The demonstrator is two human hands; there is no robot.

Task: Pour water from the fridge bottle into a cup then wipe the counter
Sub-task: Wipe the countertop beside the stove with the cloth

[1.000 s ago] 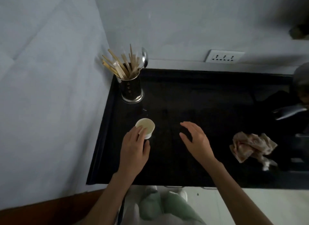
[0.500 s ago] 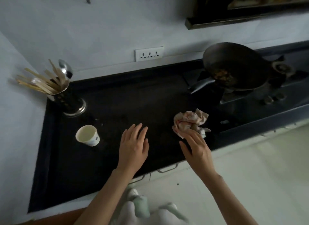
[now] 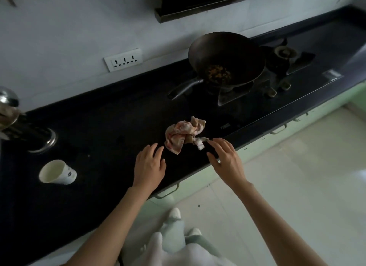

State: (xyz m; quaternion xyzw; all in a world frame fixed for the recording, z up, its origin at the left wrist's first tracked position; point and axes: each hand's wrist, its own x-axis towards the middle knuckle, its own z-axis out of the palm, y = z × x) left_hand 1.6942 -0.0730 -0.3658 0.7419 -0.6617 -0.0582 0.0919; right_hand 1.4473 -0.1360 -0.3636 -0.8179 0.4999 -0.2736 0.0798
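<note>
item: my left hand (image 3: 149, 167) and right hand (image 3: 227, 159), fingers spread, holding nothing. crumpled rag (image 3: 183, 134) just beyond my fingertips. cup (image 3: 57, 172) well left. risk: a careless sweep could topple the cup.

You have a crumpled cloth rag (image 3: 185, 134) on a glossy black desk (image 3: 111, 131), a matt paper cup (image 3: 57, 172), a shiny metal holder (image 3: 42, 139).
</note>
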